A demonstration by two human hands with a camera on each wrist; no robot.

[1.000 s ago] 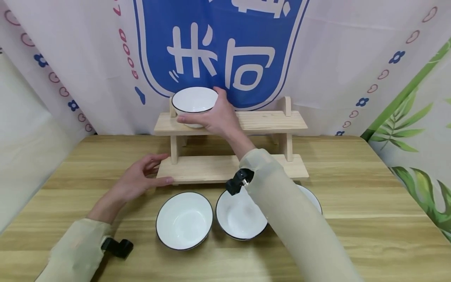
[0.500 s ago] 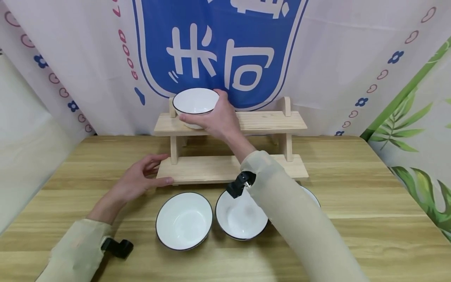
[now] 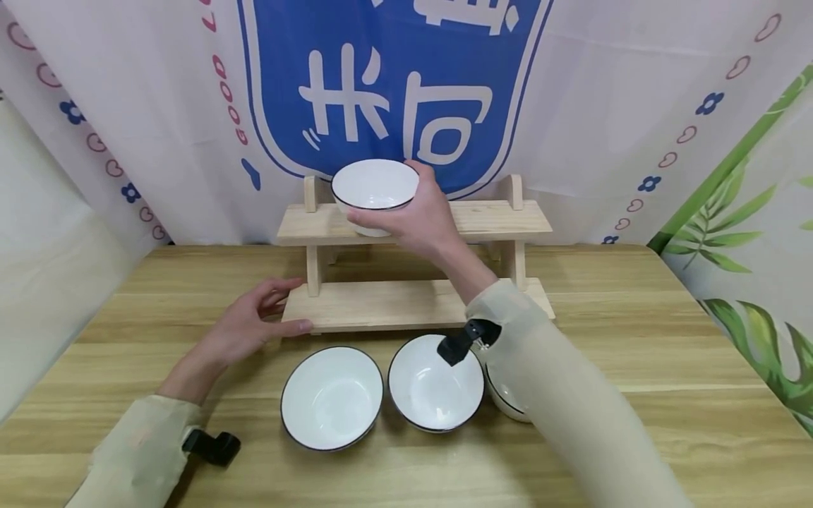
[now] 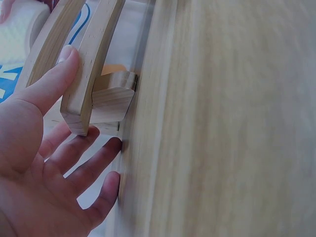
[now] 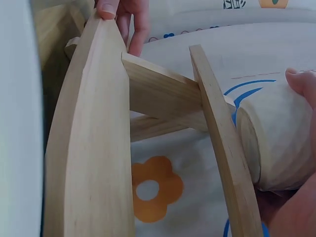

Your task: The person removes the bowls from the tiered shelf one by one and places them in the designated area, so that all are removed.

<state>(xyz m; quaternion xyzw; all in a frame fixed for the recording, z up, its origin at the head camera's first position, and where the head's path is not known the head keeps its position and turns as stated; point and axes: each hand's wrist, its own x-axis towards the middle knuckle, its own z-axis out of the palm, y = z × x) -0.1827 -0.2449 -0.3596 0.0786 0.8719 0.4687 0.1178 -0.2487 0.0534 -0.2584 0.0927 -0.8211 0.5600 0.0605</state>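
Note:
My right hand [image 3: 422,222] grips a white bowl [image 3: 375,185] with a dark rim, thumb along the near side and fingers round the right. The bowl is upright at the upper shelf [image 3: 489,219] of a two-tier wooden rack, left of its middle. In the right wrist view, the base of the bowl [image 5: 284,138] sits close against the upper board. My left hand [image 3: 248,326] holds the left end of the lower shelf [image 3: 375,303]. In the left wrist view, the thumb [image 4: 57,81] lies on the board and the other fingers reach round its end.
In front of the rack stand a larger white bowl [image 3: 332,398], a second bowl [image 3: 432,388] beside it, and a third [image 3: 506,398] partly hidden under the right sleeve. A printed curtain [image 3: 591,106] hangs behind the wooden table [image 3: 635,339].
My right hand has moved slightly right along the upper shelf with the bowl in its grip. The left hand stays at the lower shelf's end, and the bowls in front have not moved.

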